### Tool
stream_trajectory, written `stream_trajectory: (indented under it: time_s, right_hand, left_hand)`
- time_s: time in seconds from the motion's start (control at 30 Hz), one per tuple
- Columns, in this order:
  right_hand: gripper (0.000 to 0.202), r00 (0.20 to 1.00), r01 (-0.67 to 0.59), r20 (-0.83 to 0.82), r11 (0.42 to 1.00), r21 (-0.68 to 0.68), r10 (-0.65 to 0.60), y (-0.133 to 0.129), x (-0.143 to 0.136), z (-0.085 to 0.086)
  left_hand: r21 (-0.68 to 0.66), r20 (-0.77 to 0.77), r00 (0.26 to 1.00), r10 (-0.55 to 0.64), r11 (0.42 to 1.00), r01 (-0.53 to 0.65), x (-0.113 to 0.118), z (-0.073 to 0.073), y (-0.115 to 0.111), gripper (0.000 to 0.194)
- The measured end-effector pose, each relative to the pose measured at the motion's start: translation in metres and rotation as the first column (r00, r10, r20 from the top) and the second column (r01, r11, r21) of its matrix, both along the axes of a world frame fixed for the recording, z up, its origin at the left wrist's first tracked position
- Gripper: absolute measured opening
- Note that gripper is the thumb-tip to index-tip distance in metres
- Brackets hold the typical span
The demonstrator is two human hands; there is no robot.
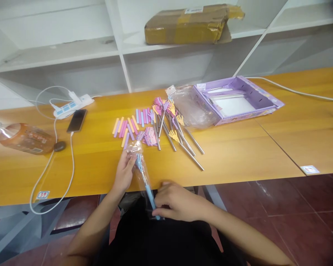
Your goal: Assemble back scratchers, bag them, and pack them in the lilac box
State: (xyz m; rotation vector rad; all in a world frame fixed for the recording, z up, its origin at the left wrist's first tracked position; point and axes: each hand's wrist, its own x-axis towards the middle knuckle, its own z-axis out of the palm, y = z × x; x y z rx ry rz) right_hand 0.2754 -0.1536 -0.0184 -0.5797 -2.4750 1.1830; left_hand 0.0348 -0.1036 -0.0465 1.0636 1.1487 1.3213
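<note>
A blue back scratcher (149, 193) with a small hand-shaped head lies inside a clear plastic sleeve (144, 177), tilted over the table's front edge. My left hand (124, 170) pinches the sleeve near its top, beside the scratcher's head. At the lower end, the fingers of my right hand (173, 202) are closed on the blue handle through the plastic. Beyond my hands lie several loose metal rods with coloured hand heads (173, 136), a stack of pink cards (150, 136) and rows of coloured handle sleeves (124, 127).
A purple display box (238, 115) stands at the back right beside clear plastic bags (192, 107). To the left are a phone (77, 120), a power strip (73, 106), white cables and a bottle of orange drink (26, 137). A taped carton (185, 27) rests on the shelf.
</note>
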Motion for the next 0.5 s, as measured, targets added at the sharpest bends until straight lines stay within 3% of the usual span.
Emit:
stream_trajectory:
  time_s: [0.1,0.2,0.27,0.37,0.4,0.5]
  right_hand:
    - [0.051,0.993,0.029,0.11,0.997,0.073,-0.037,0.005,-0.001,0.014]
    - [0.043,0.969,0.174,0.135,0.962,0.21,-0.205,0.037,0.003,0.029]
    - [0.031,0.908,0.33,0.105,0.848,0.415,-0.405,0.071,0.003,0.033]
    - [0.018,0.811,0.408,0.067,0.643,0.648,-0.581,0.124,-0.004,0.03]
    - [0.02,0.8,0.399,0.066,0.612,0.682,-0.596,0.141,-0.008,0.027]
    - [0.029,0.797,0.336,0.117,0.597,0.729,-0.593,0.179,-0.019,0.017]
  left_hand:
    - [-0.005,-0.047,0.998,0.04,0.999,-0.04,0.0,0.003,0.002,0.042]
    - [-0.064,-0.131,0.99,-0.054,0.997,0.046,0.005,0.005,-0.004,0.043]
    - [-0.099,-0.157,0.983,-0.099,0.992,0.084,0.01,0.005,-0.008,0.043]
    - [-0.066,-0.125,0.988,-0.091,0.994,0.083,0.017,0.002,-0.009,0.051]
    - [-0.042,-0.113,0.99,-0.083,0.996,0.079,0.018,0.001,-0.009,0.053]
    - [0.009,-0.12,0.989,-0.092,0.996,0.093,0.018,-0.004,-0.009,0.054]
